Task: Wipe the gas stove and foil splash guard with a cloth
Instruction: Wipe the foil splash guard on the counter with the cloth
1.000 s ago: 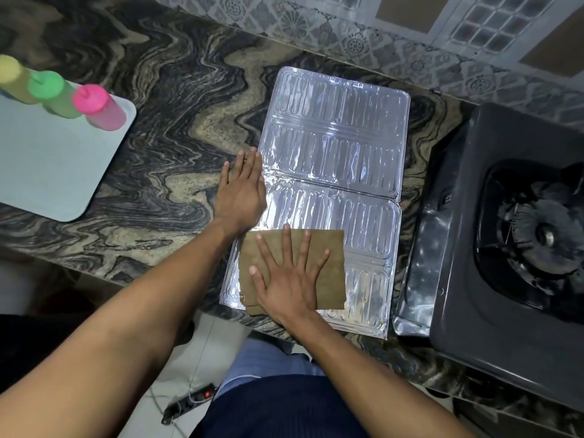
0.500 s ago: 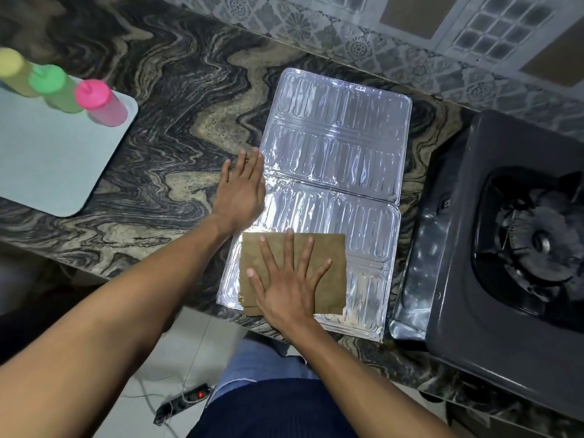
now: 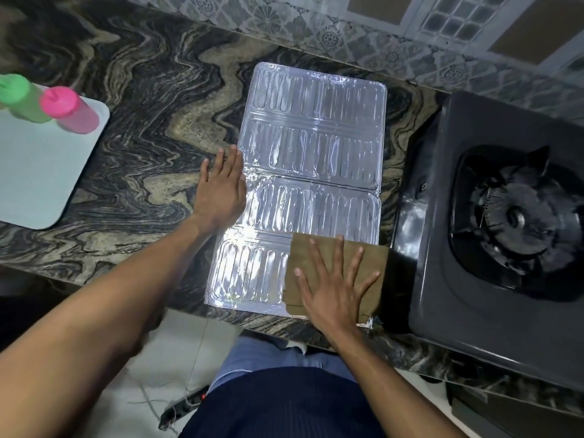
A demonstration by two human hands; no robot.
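The silver foil splash guard (image 3: 313,147) lies flat on the marbled counter, unfolded in ribbed panels. A folded brown cloth (image 3: 303,257) rests on its near right corner, overlapping the right edge. My right hand (image 3: 335,289) presses flat on the cloth with fingers spread. My left hand (image 3: 221,191) lies flat, palm down, on the guard's left edge at the middle fold, holding it down. The black gas stove (image 3: 474,216) stands to the right, its burner (image 3: 518,219) visible.
A pale tray (image 3: 41,172) at the left carries a pink bottle (image 3: 71,110) and a green bottle (image 3: 22,98). A patterned tiled wall (image 3: 331,36) runs along the back. The counter's front edge (image 3: 94,276) is near my body; a power strip (image 3: 186,406) lies on the floor below.
My right hand has slid the cloth to the right along the guard's near panel, from the left-middle to the right corner. My left hand stays on the left edge.
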